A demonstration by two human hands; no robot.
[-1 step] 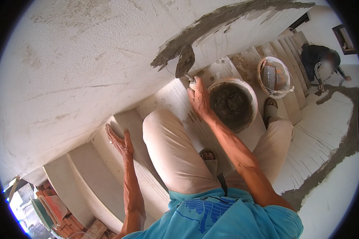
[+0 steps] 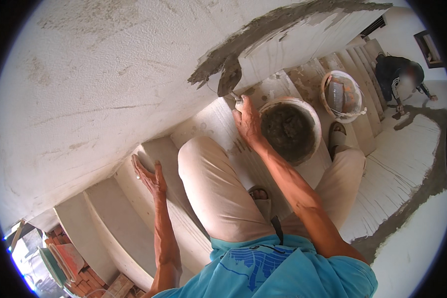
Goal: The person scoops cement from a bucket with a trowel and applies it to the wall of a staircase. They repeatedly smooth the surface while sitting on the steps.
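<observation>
My right hand [image 2: 248, 119] grips the handle of a trowel [image 2: 229, 77]; its blade is raised against the dark mortar strip [image 2: 263, 27] along the white wall [image 2: 94, 74]. A white bucket of wet grey mortar [image 2: 288, 131] stands on the step just right of that hand. My left hand [image 2: 151, 174] is down at the lower left by a bare step near the wall, fingers apart and holding nothing. My knees in beige trousers [image 2: 206, 174] sit between my two arms.
Bare stairs [image 2: 104, 223] run diagonally across the view. A second bucket [image 2: 341, 94] stands higher up. A co-worker [image 2: 400, 74] bends over at the upper right beside another mortar band [image 2: 392, 218]. Bricks [image 2: 82, 273] and stacked plastic items lie at the lower left.
</observation>
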